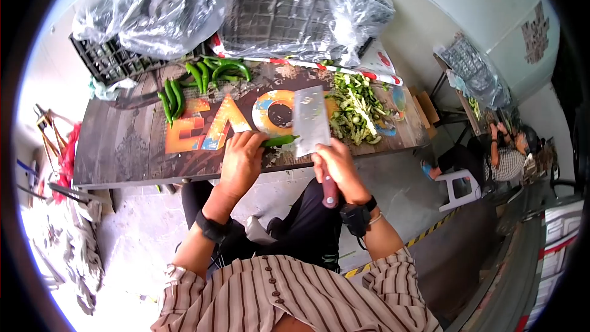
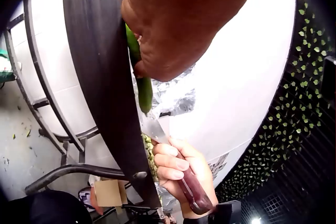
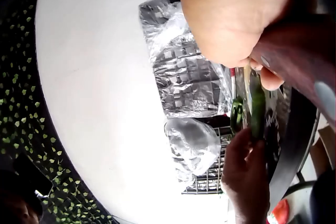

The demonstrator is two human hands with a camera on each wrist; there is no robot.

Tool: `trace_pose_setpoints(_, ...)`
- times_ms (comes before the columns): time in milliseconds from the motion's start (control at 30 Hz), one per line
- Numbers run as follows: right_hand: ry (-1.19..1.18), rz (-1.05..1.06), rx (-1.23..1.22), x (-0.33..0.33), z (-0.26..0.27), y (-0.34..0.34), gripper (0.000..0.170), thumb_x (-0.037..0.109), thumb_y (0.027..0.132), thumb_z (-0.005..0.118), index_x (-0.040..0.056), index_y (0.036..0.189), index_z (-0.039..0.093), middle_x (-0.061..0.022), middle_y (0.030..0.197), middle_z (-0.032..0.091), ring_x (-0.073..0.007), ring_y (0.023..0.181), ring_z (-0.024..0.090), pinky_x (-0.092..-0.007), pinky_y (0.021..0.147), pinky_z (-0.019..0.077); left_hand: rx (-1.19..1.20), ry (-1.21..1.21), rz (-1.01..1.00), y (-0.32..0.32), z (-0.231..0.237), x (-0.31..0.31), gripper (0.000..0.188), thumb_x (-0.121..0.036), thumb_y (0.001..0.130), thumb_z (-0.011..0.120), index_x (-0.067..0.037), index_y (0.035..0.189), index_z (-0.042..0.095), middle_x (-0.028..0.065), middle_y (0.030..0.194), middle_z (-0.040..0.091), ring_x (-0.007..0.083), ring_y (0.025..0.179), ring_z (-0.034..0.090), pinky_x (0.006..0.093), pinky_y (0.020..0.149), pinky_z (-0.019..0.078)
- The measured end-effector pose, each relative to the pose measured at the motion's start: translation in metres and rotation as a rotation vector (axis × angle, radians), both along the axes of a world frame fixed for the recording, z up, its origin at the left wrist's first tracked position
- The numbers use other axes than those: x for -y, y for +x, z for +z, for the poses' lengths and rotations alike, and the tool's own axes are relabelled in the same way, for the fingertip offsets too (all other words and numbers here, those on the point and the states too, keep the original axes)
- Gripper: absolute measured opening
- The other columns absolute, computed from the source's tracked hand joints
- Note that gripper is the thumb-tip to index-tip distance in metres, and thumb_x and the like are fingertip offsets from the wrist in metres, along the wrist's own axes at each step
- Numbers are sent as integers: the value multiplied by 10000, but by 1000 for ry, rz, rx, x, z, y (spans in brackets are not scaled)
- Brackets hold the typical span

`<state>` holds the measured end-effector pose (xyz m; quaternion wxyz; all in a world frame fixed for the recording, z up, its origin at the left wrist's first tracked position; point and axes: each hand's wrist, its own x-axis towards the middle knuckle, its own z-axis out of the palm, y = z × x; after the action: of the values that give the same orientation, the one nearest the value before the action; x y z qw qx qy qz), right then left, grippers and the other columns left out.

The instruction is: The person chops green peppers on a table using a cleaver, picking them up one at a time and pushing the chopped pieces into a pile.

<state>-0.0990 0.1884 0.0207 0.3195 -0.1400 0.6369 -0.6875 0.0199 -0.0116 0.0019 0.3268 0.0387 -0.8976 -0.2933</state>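
Note:
My left hand (image 1: 241, 158) holds a green chili pepper (image 1: 280, 141) near the table's front edge, its free end pointing right toward the blade. In the left wrist view the pepper (image 2: 145, 94) sticks out beyond the fingers. My right hand (image 1: 342, 168) grips the dark red handle (image 2: 195, 190) of a cleaver (image 1: 311, 122). Its broad blade lies just right of the pepper's end, with small bits stuck on it. A heap of chopped green pepper (image 1: 355, 114) lies right of the blade. Several whole peppers (image 1: 174, 99) rest at the table's back left.
Black crates wrapped in clear plastic (image 1: 276, 12) stand along the back of the wooden table (image 1: 117, 141). A rolled sheet with red marks (image 1: 387, 78) lies before them. At the right, another person (image 1: 507, 158) sits near a white stool (image 1: 458, 189).

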Motion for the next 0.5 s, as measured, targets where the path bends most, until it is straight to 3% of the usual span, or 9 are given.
trace_pose_setpoints(200,138,-27,-207,-20,30,-8,109,114,950,494,18,927,448,-39,638,487,-136,401,512,-275,346,409,-19,58,60,-10,-6,-4,244,-18,766,649,-58,1006,662,88,951,615,305,911,568,389,820,461)
trace_pose_setpoints(500,460,221,-524,8,61,4,172,113,934,523,-30,900,434,-81,580,525,-151,414,533,-321,400,430,-42,76,55,-10,-8,-4,220,-27,733,679,-67,949,689,61,936,614,276,882,574,369,798,464)
